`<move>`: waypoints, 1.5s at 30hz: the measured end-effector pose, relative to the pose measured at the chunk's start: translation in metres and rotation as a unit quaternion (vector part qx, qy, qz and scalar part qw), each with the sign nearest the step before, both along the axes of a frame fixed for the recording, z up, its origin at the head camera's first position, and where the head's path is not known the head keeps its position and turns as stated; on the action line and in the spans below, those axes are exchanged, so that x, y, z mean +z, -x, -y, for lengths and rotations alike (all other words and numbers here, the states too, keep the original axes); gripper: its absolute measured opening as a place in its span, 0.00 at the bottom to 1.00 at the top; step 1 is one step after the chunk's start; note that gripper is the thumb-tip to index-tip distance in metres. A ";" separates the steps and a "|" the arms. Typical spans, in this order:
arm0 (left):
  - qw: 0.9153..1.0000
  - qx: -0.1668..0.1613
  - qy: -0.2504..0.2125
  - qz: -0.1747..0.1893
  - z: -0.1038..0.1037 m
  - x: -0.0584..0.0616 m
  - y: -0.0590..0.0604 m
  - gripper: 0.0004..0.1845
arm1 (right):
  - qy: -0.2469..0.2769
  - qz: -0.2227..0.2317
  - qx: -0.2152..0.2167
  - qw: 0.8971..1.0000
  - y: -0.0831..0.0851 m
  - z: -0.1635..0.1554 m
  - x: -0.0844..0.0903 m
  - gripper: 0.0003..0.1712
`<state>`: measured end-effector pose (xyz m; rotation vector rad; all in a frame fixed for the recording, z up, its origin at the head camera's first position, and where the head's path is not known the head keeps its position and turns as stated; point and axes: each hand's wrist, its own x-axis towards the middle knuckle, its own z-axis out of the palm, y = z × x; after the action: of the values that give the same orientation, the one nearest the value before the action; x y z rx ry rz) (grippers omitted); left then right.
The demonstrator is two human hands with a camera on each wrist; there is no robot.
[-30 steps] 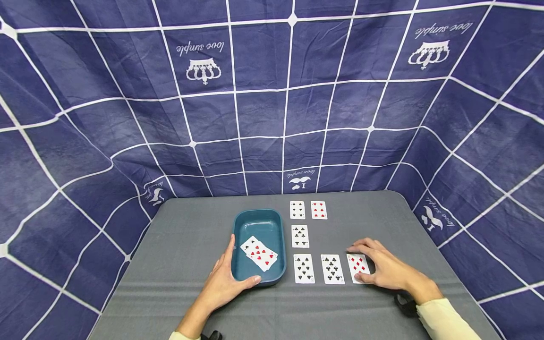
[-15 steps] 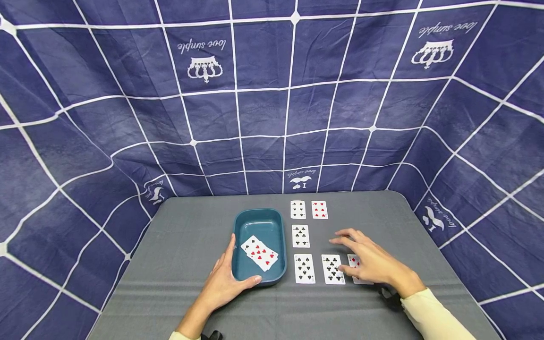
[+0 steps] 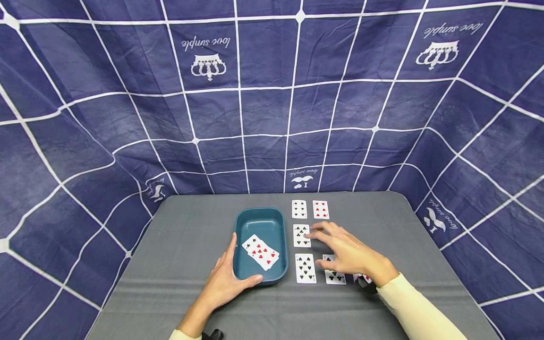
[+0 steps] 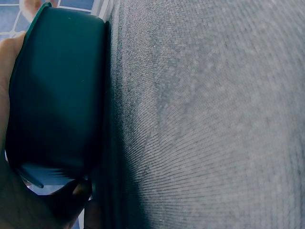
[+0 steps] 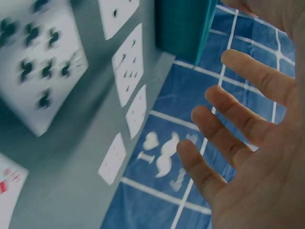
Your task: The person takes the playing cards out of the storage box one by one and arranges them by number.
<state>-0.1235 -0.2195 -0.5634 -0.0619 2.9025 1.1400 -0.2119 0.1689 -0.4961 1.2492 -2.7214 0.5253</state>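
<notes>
My left hand (image 3: 223, 283) holds the teal tray (image 3: 260, 225) at its near left corner, thumb along the near end and fingers along the left side. Two or more playing cards (image 3: 263, 257) overlap inside it, a hearts card on top. My right hand (image 3: 352, 250), fingers spread and holding nothing, hovers over the face-up cards. Its fingertips are near the middle clubs card (image 3: 301, 240); whether they touch it I cannot tell. Beneath the hand, a front clubs card (image 3: 335, 278) is partly covered, and the diamonds card is mostly hidden. A spades card (image 3: 305, 269) lies left of them.
At the back of the grey table (image 3: 195, 236) lie another spades card (image 3: 299, 209) and a hearts card (image 3: 320, 209). Blue cloth (image 3: 263, 113) with white lines hangs around the back and sides.
My right hand has let go of the diamonds card, which stays in the front row, and has moved left and away toward the middle clubs card. The left hand stays on the tray.
</notes>
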 end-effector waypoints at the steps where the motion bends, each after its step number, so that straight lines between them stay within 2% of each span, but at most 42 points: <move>1: 1.000 0.000 0.000 -0.001 0.000 0.000 0.000 0.82 | -0.001 0.000 0.005 1.000 0.001 0.005 0.002 0.40; 10: 1.000 -0.001 0.004 0.000 0.000 0.000 0.001 0.82 | -0.015 -0.011 0.057 0.998 0.013 0.051 0.022 0.40; 17: 1.000 -0.004 0.002 0.004 0.000 0.000 0.000 0.82 | -0.038 0.000 0.087 0.995 0.024 0.085 0.029 0.41; 30: 1.000 -0.004 0.001 0.003 0.000 0.002 -0.001 0.82 | -0.109 0.043 0.107 0.987 0.038 0.145 0.039 0.46; 36: 1.000 -0.003 0.000 0.002 0.000 0.002 0.000 0.82 | -0.157 0.066 0.118 0.978 0.045 0.169 0.036 0.51; 45: 1.000 -0.005 -0.003 0.004 0.000 0.001 -0.002 0.81 | -0.252 0.085 0.110 0.958 0.047 0.196 0.022 0.58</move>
<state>-0.1219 -0.2195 -0.5624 -0.0526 2.8886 1.1447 -0.2584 -0.0271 -0.4742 1.7036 -2.9905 -0.0687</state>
